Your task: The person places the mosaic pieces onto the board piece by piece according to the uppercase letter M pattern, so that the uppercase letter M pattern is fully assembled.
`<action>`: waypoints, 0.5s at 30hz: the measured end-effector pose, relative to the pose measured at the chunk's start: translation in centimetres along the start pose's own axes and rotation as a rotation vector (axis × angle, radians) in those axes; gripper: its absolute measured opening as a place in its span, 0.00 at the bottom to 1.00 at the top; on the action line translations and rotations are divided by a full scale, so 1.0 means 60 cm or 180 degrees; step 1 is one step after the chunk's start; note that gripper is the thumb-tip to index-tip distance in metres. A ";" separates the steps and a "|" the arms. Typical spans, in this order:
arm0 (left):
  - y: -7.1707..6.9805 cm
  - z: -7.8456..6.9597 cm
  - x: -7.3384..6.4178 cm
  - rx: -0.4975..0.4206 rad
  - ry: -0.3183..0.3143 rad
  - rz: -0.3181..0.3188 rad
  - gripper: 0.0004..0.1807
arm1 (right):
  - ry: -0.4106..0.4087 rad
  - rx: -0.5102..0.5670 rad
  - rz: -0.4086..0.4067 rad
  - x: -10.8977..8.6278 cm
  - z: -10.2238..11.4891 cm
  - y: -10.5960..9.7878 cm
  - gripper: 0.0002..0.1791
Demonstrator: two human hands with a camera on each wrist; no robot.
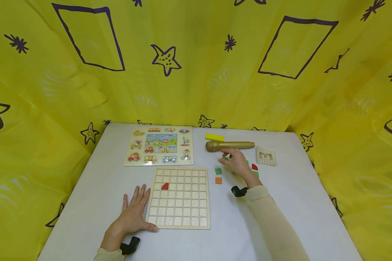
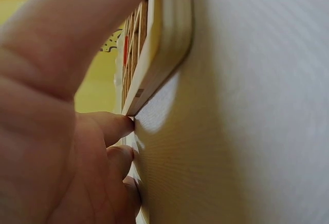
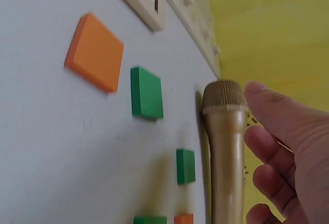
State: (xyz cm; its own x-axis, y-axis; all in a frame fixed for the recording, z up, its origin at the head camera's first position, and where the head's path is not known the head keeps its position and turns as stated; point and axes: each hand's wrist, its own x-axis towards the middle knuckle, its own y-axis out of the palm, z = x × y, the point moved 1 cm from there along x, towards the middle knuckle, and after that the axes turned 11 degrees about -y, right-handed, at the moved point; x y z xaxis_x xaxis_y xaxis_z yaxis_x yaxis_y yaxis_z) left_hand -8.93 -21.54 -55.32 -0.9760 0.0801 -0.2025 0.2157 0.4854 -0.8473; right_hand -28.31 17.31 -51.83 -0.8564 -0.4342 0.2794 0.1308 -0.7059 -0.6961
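A pale wooden grid board [image 1: 184,201] lies flat on the white table, with one red quarter-round tile [image 1: 165,186] in a cell at its upper left. My left hand [image 1: 133,214] rests beside its left edge, fingers spread, thumb at the lower-left corner. Over the loose tiles hovers my right hand [image 1: 237,163], its fingers loosely bent, with nothing visible between thumb and fingertips in the right wrist view. Close to it are a green square tile [image 3: 147,94], an orange square tile [image 3: 96,54] and a golden microphone [image 3: 226,152]. Other green tiles and a red quarter-round tile [image 1: 254,166] are partly behind this hand.
Behind the grid board lies a picture puzzle board [image 1: 158,164] with vehicle pieces. A yellow block [image 1: 215,137] sits behind the microphone, and a printed grid card [image 1: 266,156] lies to its right. A yellow patterned curtain [image 1: 196,98] surrounds the table's back and sides.
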 end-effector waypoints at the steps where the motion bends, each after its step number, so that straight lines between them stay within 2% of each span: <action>1: 0.000 0.000 0.000 0.0000 -0.0002 -0.0001 0.79 | 0.0010 -0.0019 -0.0001 -0.001 -0.005 -0.002 0.23; 8: 0.000 0.000 -0.001 0.0016 -0.0003 -0.0026 0.80 | 0.0021 -0.0240 0.0068 -0.007 -0.032 -0.011 0.21; 15: 0.004 0.003 0.001 0.0050 -0.0036 0.0001 0.80 | 0.0242 -0.0530 0.0204 -0.010 -0.045 -0.014 0.19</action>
State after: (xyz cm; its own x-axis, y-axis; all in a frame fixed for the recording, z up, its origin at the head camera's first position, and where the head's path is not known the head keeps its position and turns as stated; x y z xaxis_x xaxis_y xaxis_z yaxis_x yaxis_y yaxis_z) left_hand -8.91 -21.60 -55.61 -0.9755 0.0705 -0.2084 0.2167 0.4717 -0.8547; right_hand -29.29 19.67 -53.22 -0.8851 -0.4272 0.1847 0.1071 -0.5732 -0.8124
